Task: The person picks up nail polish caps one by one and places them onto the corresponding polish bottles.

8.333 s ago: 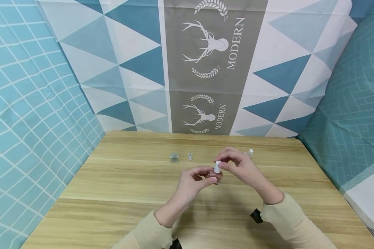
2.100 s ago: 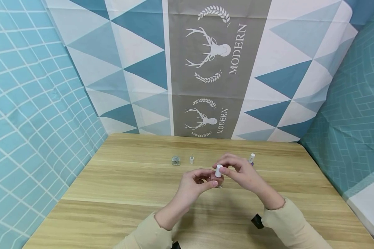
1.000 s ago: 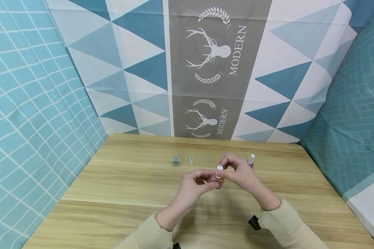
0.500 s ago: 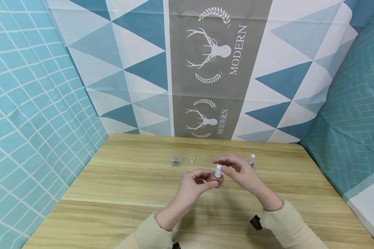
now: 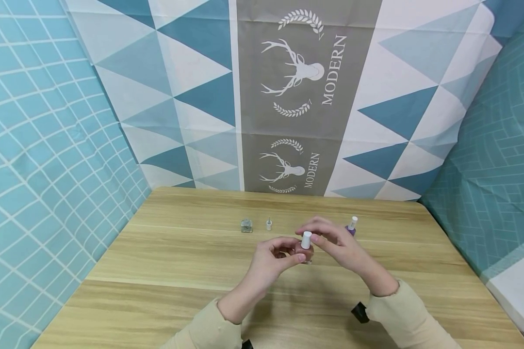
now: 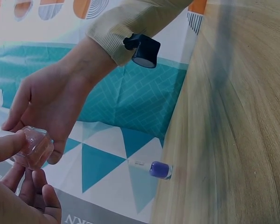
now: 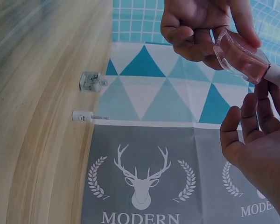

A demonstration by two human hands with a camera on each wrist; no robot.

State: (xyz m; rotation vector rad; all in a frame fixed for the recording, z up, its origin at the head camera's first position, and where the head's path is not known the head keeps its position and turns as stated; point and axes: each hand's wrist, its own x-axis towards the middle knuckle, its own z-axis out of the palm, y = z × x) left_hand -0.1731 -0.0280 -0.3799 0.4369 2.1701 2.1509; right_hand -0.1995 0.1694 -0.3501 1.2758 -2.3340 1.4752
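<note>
My left hand [image 5: 270, 254] holds a small clear nail polish bottle [image 7: 240, 56] with pink polish by its glass body, between thumb and fingers. The bottle is upright and raised above the table in the head view. Its tall white cap [image 5: 306, 240] sits on top. My right hand [image 5: 336, 245] is at that cap, thumb on the near right side and fingers behind, pinching it. In the left wrist view the pink glass [image 6: 35, 147] shows between the left thumb and fingers, and the cap is mostly hidden.
On the wooden table [image 5: 179, 257] farther back stand an uncapped clear bottle [image 5: 246, 226] and, beside it, a white cap [image 5: 269, 225] with its brush pointing up. Behind my right hand stands a purple nail polish bottle [image 5: 351, 230] with a white cap. Patterned cloths [image 5: 192, 97] hang around.
My right hand's thumb has swung back from across the front of the white cap to its right side, and its fingers have shifted. The left hand keeps the bottle in place.
</note>
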